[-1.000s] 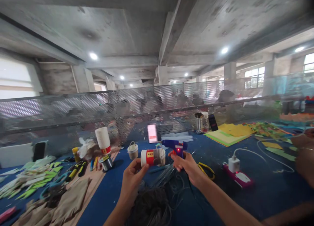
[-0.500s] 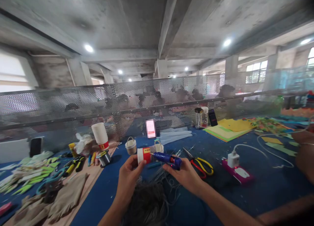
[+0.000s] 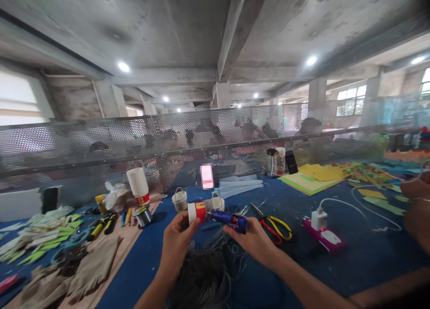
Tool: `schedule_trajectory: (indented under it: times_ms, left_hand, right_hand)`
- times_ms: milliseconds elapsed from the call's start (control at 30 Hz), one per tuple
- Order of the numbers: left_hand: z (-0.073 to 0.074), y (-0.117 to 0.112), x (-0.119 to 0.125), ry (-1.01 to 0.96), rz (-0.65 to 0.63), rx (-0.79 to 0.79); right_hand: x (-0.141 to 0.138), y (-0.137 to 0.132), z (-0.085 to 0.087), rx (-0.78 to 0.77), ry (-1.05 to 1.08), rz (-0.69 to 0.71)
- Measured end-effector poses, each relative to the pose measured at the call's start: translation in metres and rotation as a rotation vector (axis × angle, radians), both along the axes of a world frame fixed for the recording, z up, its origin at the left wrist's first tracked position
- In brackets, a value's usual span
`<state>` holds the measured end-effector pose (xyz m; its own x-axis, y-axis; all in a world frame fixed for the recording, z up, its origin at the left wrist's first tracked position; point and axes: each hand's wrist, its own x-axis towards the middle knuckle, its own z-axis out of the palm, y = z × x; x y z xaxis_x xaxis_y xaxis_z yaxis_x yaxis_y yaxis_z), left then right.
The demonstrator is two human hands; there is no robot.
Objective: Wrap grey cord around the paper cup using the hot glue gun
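Hands (image 3: 176,239) hold paper cup (image 3: 196,212) and blue glue gun (image 3: 228,219), nozzle touching cup.

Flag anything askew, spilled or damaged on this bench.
Nothing looks spilled or broken. Grey strands lie tangled under the cup in the left hand and the glue gun in the right hand; scissors lie open nearby.

A grey concrete ceiling (image 3: 168,27) with beams fills the upper frame, dotted with round white lamps (image 3: 123,66). A bright window (image 3: 16,103) sits far left and paned windows (image 3: 349,106) at right. A perforated grey metal screen (image 3: 101,143) crosses the middle, behind the blue-covered bench (image 3: 369,264).
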<state>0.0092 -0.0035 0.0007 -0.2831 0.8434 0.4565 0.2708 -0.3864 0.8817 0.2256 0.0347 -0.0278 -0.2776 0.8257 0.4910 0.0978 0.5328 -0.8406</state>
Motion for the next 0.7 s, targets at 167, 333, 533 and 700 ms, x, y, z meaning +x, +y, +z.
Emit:
schedule_trajectory:
  times_ms: [167, 333, 533, 700]
  left_hand:
    - [0.0025, -0.0001, 0.0016, -0.013, -0.006, 0.0]
    - [0.0031, 0.0, 0.0005, 0.004, 0.018, 0.002]
    - [-0.0011, 0.0014, -0.0016, 0.017, 0.0, -0.001]
    - [-0.0025, 0.0013, -0.0024, 0.008, -0.02, -0.001]
  right_hand:
    - [-0.0005, 0.0009, -0.0011, 0.019, -0.03, -0.036]
    - [0.0004, 0.0029, -0.0048, 0.042, -0.073, -0.063]
    - [0.0032, 0.0002, -0.0002, 0.06, -0.116, -0.029]
    - [0.0037, -0.0014, 0.0016, 0.058, -0.125, -0.023]
